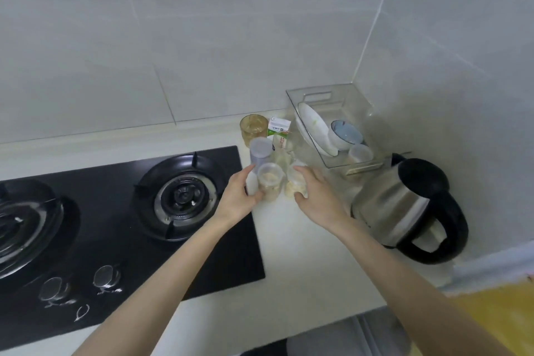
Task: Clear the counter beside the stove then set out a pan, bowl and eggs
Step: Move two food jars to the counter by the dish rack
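Two hands (238, 196) clasping jars (270, 182), beside stove (179, 196)

Two walls of large pale grey tiles, the back wall (202, 23) and the side wall (462, 37), meet in a corner at the right above a white counter (303, 263) with a raised rim along the wall, into which a black glass stove (115, 243) is set, all under soft, even light.

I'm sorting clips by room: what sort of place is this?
Most likely a home kitchen: a black gas hob set into a pale counter, a steel electric kettle, and a clear bin holding bowls.
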`<act>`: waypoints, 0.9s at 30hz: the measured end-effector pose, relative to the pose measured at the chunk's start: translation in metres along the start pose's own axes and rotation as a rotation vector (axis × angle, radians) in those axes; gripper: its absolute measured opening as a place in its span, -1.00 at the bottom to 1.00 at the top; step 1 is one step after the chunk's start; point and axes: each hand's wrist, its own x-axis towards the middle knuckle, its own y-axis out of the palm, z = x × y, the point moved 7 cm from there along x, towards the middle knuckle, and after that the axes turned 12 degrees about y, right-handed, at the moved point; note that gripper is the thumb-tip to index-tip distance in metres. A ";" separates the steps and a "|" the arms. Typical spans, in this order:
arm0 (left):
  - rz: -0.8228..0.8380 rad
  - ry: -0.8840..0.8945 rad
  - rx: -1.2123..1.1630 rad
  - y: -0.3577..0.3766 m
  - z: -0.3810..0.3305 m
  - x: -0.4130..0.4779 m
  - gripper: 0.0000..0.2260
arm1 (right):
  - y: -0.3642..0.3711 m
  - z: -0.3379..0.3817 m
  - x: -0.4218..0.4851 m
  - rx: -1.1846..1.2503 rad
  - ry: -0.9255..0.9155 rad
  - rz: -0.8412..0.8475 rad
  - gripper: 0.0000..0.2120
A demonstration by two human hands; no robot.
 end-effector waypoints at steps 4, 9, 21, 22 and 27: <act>0.077 0.073 0.054 0.020 0.009 0.041 -0.42 | 0.018 -0.001 0.037 -0.162 -0.027 0.036 -0.43; 0.134 -0.003 0.058 0.043 0.043 0.069 -0.25 | 0.030 -0.002 0.059 -0.307 -0.035 0.076 -0.38; 0.055 -0.053 -0.028 0.038 0.058 0.070 -0.40 | 0.038 -0.007 0.070 -0.412 -0.002 0.180 -0.47; 0.041 -0.051 -0.043 0.037 0.056 0.066 -0.41 | 0.036 -0.005 0.067 -0.414 -0.015 0.180 -0.48; -0.044 0.003 -0.075 0.021 0.040 0.044 -0.39 | 0.019 0.003 0.048 -0.352 -0.063 0.136 -0.46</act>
